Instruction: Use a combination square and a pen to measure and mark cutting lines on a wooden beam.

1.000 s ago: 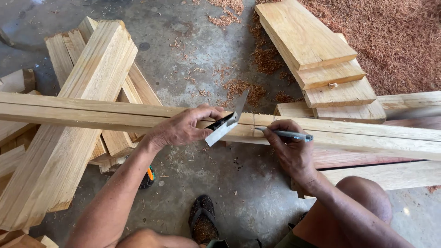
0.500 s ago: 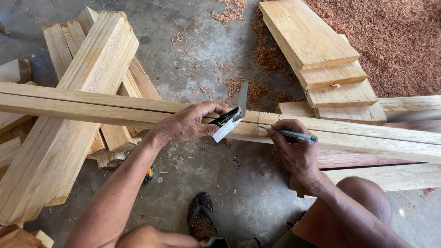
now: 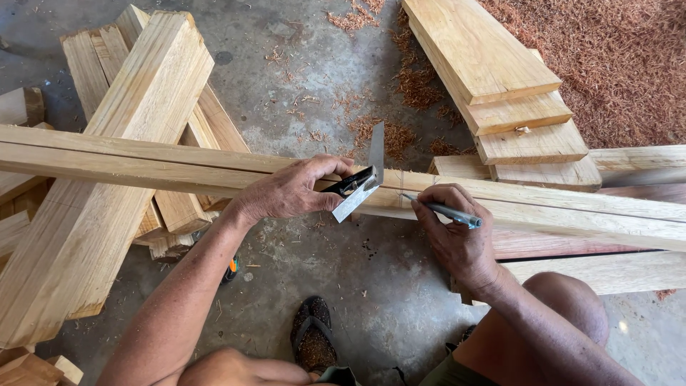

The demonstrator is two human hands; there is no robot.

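1. The left hand (image 3: 289, 191) is closed around the dark stock of a try square (image 3: 359, 184). It presses the stock against the near edge of the long wooden plank (image 3: 143, 168), so that the thin metal blade lies across the plank at a right angle.

2. The right hand (image 3: 457, 232) is closed on a grey pen (image 3: 443, 209), held like for writing. The tip of the pen touches the top face of the plank just beside the blade, to the right of it. A thin line across the wood shows there, so the blade seems to serve as a guide for the pen.

3. The plank lies across the view from left to right, raised over the concrete floor (image 3: 314, 78). On the left it rests on a pile of thick timber blocks (image 3: 136, 121), which probably gives a steady height for the work.

4. A second plank lies touching behind the first one, parallel to it.

5. Shorter boards (image 3: 500, 78) are stacked beyond the plank on the right, near a big heap of reddish wood shavings (image 3: 614, 64).

6. One foot in a dark sandal (image 3: 313, 343) stands on the floor under the hands. The right knee (image 3: 572, 314) is bent close below the plank.
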